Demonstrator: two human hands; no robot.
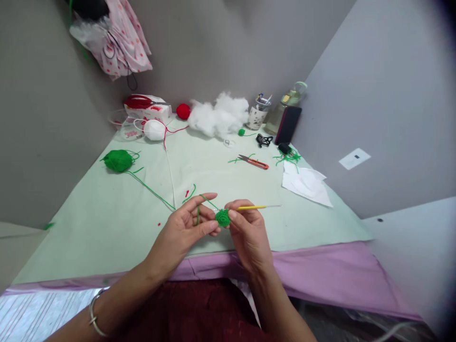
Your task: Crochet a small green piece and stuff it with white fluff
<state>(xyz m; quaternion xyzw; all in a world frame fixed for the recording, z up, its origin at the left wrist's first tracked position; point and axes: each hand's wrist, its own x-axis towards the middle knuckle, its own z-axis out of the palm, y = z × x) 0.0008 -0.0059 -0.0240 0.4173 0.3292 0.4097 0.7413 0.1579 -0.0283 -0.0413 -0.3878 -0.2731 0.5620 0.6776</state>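
A small round green crochet piece (223, 218) hangs between my two hands above the near edge of the table. My left hand (185, 225) pinches its left side, and green yarn (149, 189) is looped over the raised forefinger. That strand runs back left to a green yarn ball (118, 160). My right hand (247, 228) is closed on a yellow-handled crochet hook (254, 207), whose metal end points right, and its thumb presses the piece.
On the pale green table cover (107, 223) lie orange snips (255, 162), white paper (306, 184), white stuffing (219, 115), a red ball (183, 111), a pen cup (258, 114), a bottle (285, 107), a dark phone (288, 124) and green scraps (289, 156). Grey walls close both sides.
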